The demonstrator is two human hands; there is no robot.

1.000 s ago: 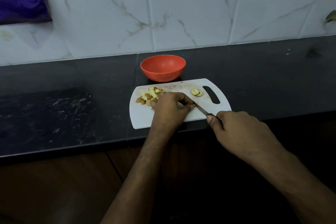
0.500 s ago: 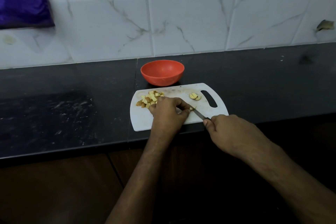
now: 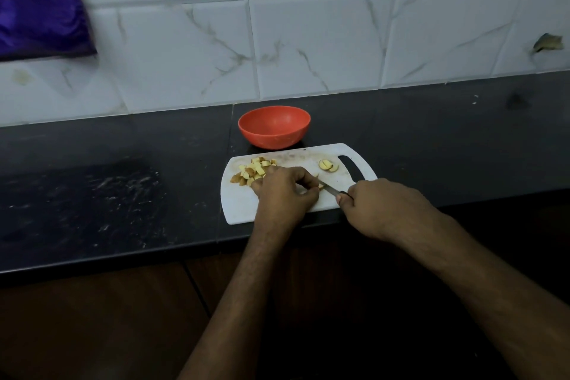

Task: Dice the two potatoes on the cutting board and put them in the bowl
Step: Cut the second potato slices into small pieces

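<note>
Your left hand (image 3: 285, 191) curls over a potato piece mid-board, mostly hidden; your right hand (image 3: 374, 205) clenches the small dark-handled knife (image 3: 331, 190), blade at the left fingertips. Diced pale-yellow potato cubes (image 3: 251, 172) lie far-left on the white plastic cutting board (image 3: 240, 210); uncut slices (image 3: 328, 165) far-right. Judged: pieces firm, wet, likely slippery; pin from above. The orange plastic bowl (image 3: 274, 126) stands just beyond the board on the black stone counter (image 3: 123, 194), white marbled tiles (image 3: 308, 40) behind.

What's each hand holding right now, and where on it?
The right hand grips the knife by its dark handle, blade toward the left hand, which pinches a potato piece at its end, mostly hidden under the fingers.
</note>
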